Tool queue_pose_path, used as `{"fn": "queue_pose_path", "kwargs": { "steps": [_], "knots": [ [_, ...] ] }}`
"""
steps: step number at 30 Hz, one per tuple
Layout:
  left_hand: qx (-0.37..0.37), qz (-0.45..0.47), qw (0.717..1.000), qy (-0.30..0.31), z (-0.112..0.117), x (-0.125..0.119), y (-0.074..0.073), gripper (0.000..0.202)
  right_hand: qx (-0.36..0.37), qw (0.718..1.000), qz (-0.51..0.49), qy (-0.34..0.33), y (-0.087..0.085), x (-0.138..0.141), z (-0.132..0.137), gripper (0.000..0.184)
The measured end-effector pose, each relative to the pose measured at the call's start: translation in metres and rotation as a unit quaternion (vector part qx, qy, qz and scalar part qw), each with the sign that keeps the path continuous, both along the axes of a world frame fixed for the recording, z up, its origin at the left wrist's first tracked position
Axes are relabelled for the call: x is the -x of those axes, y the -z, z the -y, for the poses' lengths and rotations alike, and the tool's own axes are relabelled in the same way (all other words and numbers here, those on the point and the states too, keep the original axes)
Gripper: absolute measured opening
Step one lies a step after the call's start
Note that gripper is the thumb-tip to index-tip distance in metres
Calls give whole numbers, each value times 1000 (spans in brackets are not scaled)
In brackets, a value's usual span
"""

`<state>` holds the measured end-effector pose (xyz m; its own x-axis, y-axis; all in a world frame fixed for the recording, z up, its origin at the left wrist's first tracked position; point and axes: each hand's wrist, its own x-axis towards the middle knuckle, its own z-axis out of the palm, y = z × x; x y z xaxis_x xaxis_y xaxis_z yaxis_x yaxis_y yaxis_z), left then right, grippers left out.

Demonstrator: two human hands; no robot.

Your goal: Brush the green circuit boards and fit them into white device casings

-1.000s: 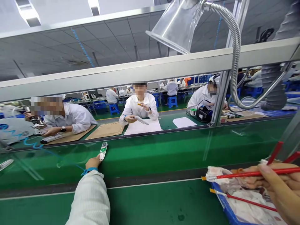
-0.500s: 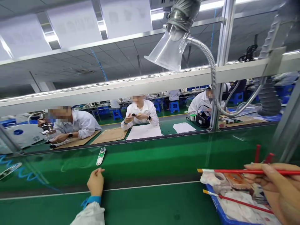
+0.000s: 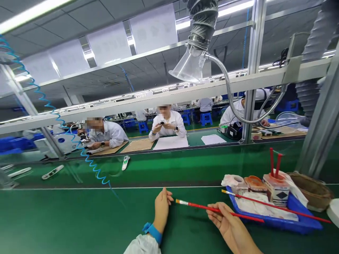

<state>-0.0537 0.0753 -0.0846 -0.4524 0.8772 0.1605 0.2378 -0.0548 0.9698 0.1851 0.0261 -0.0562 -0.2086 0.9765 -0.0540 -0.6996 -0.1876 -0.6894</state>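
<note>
My right hand (image 3: pixel 227 224) pinches a red-handled paintbrush (image 3: pixel 196 205) between thumb and fingers. Its yellowish bristle end points left. Just left of that tip, my left hand (image 3: pixel 162 210), with a blue wrist strap (image 3: pixel 153 232), is raised over the green bench. Its fingers are loosely bent and a little apart, with nothing visible in them. A second red paintbrush (image 3: pixel 267 204) lies across the blue tray (image 3: pixel 280 224) at the right. The tray holds white cloth (image 3: pixel 254 203) and small stained containers (image 3: pixel 277 188).
Beyond the bench runs a green belt (image 3: pixel 185 169) carrying a white device with a green board (image 3: pixel 125 163) and more white pieces (image 3: pixel 53 172) at left. Across it sit people in white coats (image 3: pixel 169 123). A clear extraction funnel (image 3: pixel 189 67) hangs overhead. A brown bowl (image 3: pixel 308 192) stands beside the tray.
My view has turned left and shifted. My left hand has moved away from the belt toward the brush tip. My right hand has brought its brush left, away from the tray.
</note>
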Motion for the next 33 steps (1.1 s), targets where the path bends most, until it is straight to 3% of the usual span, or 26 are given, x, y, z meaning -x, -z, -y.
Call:
{"fn": "queue_pose_path", "kwargs": {
  "steps": [3,8,11,13,17,19,22,26,33],
  "knots": [
    [-31,26,999,18,18,-30,3,61,10,999,12,31,10,-3,1,21],
    [-63,39,994,81,45,-69,3,40,-27,998,20,60,4,-6,-2,24],
    [-134,-57,985,94,59,-76,2,24,-47,998,-23,17,-7,-5,1,30],
    [-207,-148,963,93,66,-76,0,18,-64,997,-41,-12,-14,-5,4,32],
    [-311,-315,889,120,74,-76,-4,24,-122,991,-38,-48,-21,-5,13,40],
    [-326,-379,854,143,77,-77,-7,29,-142,987,-43,-68,-22,-4,18,43],
    [-312,-421,835,166,79,-81,-11,29,-144,984,-45,-95,-19,-2,24,44],
    [-281,-416,845,184,80,-87,-13,16,-146,981,-35,-125,-15,-2,28,47],
    [-145,-236,927,254,87,-101,-15,13,-219,962,39,-158,-3,0,34,48]
  ]
}}
